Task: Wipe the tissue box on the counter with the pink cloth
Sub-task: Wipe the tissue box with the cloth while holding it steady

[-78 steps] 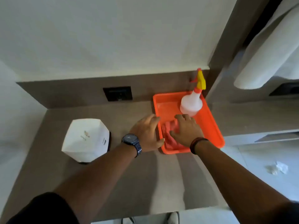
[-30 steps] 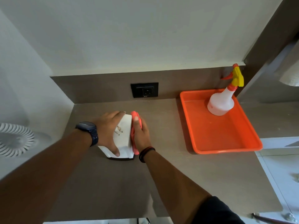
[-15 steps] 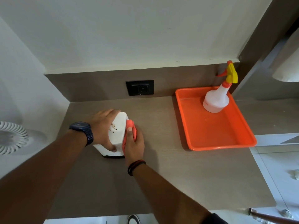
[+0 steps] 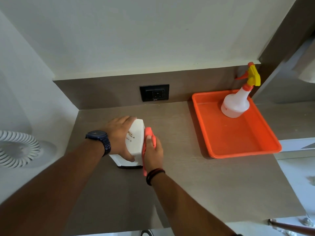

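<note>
- Tissue box (image 4: 135,142) on tabletop (image 4: 196,184), left of orange tray (image 4: 265,133).
- Left hand (image 4: 119,138) spread over box, steadying it.
- Right hand (image 4: 153,154) presses pink cloth (image 4: 148,133) to the box's right side.
- Wiping underway; other faces likely remain.

An orange tray (image 4: 238,147) lies on the right part of the counter (image 4: 196,193), its far end close to the brown backsplash. A white spray bottle (image 4: 236,104) with a yellow and orange trigger head stands upright in the tray's far right corner. A black wall socket (image 4: 154,92) is set in the backsplash, left of the tray. A white ribbed round object (image 4: 17,149) shows at the left edge.
</note>
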Available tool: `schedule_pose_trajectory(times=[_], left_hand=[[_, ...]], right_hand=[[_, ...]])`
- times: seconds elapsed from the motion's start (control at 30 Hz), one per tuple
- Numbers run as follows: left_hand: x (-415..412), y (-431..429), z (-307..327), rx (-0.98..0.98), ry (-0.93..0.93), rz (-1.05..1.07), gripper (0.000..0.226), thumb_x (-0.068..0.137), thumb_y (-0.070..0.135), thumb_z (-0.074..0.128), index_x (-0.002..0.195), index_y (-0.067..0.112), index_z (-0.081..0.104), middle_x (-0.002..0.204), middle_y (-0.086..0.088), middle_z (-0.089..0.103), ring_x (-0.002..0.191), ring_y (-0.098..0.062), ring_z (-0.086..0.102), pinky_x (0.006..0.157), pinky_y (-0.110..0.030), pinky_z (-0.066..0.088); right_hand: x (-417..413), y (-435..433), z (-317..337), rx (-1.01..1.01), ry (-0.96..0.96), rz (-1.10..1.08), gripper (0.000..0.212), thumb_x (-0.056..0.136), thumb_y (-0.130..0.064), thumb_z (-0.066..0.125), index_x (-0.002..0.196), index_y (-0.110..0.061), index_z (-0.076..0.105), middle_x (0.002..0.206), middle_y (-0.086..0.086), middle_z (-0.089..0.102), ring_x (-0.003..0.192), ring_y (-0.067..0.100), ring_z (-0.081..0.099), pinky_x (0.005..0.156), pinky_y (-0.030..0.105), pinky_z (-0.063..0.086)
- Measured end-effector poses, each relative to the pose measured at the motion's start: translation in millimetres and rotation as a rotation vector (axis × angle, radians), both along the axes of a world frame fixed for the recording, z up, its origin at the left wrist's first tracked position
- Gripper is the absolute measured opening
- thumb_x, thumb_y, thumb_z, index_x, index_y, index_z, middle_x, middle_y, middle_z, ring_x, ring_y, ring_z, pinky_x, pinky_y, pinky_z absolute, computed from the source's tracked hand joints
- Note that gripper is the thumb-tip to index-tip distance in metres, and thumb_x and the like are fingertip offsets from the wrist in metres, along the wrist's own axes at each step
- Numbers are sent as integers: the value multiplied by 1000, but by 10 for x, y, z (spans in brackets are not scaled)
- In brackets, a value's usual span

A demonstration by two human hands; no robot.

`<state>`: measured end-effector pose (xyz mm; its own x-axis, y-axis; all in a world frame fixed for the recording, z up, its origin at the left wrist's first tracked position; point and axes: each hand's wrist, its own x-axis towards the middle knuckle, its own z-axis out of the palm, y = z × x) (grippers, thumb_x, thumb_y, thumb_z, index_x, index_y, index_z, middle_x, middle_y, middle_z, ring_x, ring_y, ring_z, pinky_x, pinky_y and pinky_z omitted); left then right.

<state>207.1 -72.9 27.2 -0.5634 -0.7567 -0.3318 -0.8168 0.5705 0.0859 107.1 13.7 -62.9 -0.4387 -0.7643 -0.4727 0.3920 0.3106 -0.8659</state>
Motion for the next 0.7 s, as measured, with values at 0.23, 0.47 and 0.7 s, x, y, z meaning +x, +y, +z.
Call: schedule_pose_trajectory(times=[0.23, 0.47, 0.7], left_hand=[[20, -14, -19, 3, 37, 7, 134, 24, 71, 77, 138, 26, 22, 140, 4, 39, 124, -22, 40, 102, -41, 40], [11, -17, -50, -7, 27, 2, 146, 22, 74, 72, 145, 22, 14, 150, -2, 31, 134, -25, 33, 110, -44, 34], [13, -26, -65, -5, 43, -6, 142, 24, 72, 77, 143, 23, 17, 145, 2, 36, 129, -22, 37, 107, -42, 37]], right_hand=[[-59, -217, 284, -168, 94, -17, 39, 79, -66, 56, 105, -39, 68, 111, -7, 72, 107, 12, 67, 98, 45, 54], [-69, -325, -30, 41, 69, -3, 56, 69, -85, 50, 104, -45, 68, 110, -11, 74, 108, 18, 67, 101, 49, 51], [95, 169, 153, -44, 68, -75, 44, 79, -68, 52, 112, -44, 67, 113, -16, 71, 109, 7, 65, 100, 43, 53]])
